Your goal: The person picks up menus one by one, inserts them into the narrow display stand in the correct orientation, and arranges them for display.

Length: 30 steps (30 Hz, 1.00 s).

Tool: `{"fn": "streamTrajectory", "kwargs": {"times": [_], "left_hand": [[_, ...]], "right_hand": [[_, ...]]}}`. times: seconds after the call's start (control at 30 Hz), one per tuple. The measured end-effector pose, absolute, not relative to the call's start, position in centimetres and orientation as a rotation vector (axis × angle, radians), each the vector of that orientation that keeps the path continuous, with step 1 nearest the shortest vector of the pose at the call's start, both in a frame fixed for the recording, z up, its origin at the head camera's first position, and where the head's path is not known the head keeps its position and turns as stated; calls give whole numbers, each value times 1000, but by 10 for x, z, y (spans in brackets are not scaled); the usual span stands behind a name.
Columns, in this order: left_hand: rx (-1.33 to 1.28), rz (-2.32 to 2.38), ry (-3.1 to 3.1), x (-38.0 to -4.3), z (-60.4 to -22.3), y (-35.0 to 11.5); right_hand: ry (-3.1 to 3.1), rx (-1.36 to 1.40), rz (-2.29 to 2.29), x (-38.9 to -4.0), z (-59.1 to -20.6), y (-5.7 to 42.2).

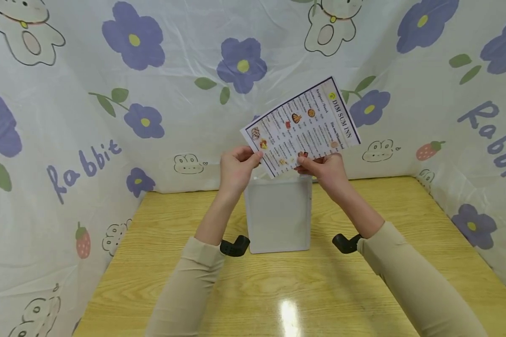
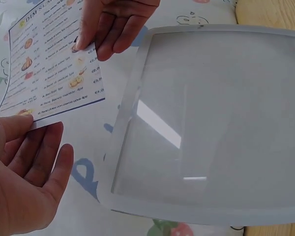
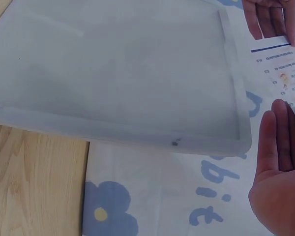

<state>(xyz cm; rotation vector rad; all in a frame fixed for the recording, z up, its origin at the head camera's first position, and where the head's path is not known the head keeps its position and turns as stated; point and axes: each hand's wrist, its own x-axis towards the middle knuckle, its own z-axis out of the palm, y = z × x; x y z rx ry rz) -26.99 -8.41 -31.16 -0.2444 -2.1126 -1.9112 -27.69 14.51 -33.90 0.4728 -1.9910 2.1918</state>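
Note:
A printed menu sheet (image 1: 301,128) headed "DIM SUM INN" is held up and tilted, its heading toward the right. My left hand (image 1: 237,169) pinches its lower left edge between thumb and fingers; in the left wrist view that hand (image 2: 27,172) grips the sheet's corner. With thumb in front and fingers behind, my right hand (image 1: 325,171) pinches the bottom edge. Just below the hands stands a clear sign holder (image 1: 279,215) with a pale frame, upright on the table. Its front panel (image 2: 226,113) fills much of the left wrist view.
A light wood-grain table (image 1: 173,281) lies under the holder. White cloth (image 1: 185,112) with purple flowers, rabbits and strawberries hangs behind and at both sides. Black wrist mounts (image 1: 234,246) sit at the cuffs of the beige sleeves.

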Motion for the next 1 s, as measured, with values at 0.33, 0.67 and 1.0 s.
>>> {"fn": "streamTrajectory", "kwargs": {"times": [0.33, 0.67, 1.0], "left_hand": [[-222, -1857, -2176, -283, -322, -73], [-156, -1871, -2234, -285, -327, -72], [-137, -1841, -2243, -280, -331, -77]], "right_hand": [[-2044, 387, 2158, -286, -349, 154], [-2124, 391, 2091, -283, -342, 159], [-2242, 437, 1954, -287, -336, 168]]}}
